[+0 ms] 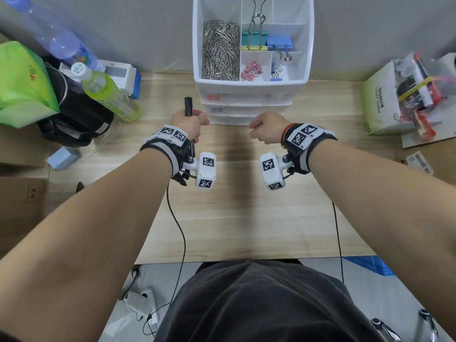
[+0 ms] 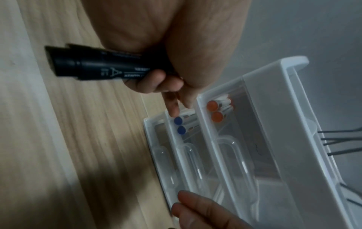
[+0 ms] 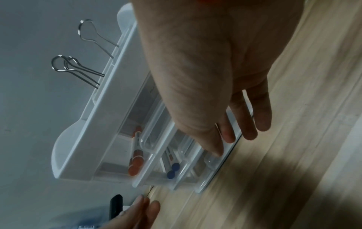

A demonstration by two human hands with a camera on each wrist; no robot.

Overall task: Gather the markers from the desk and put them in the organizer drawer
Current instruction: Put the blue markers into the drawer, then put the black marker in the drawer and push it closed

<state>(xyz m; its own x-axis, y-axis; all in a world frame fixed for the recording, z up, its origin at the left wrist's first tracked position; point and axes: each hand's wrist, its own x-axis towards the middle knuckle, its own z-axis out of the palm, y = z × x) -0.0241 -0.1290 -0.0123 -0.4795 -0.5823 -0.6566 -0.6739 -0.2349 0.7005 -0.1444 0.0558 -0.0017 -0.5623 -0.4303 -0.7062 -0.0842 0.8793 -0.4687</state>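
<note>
At the counter's (image 1: 234,218) far edge, before the organizer (image 1: 249,95): left hand (image 1: 188,124) grips black markers (image 2: 101,65); right hand (image 3: 215,77), fingers loosely extended, holds nothing — reaching the bottom drawer (image 2: 168,178). Upper drawers already hold orange- and blue-capped markers; the black ones remain.

- The organizer (image 1: 251,95) stands at the back of the desk (image 1: 246,218), against the wall.
- Left of the organizer: bottles (image 1: 108,92) and a bag (image 1: 74,114).
- Right of the organizer: a box (image 1: 380,102).
- In the organizer's top tray: paper clips (image 1: 220,50) and binder clips (image 1: 254,40).
- In front of the organizer: both hands, apart.
</note>
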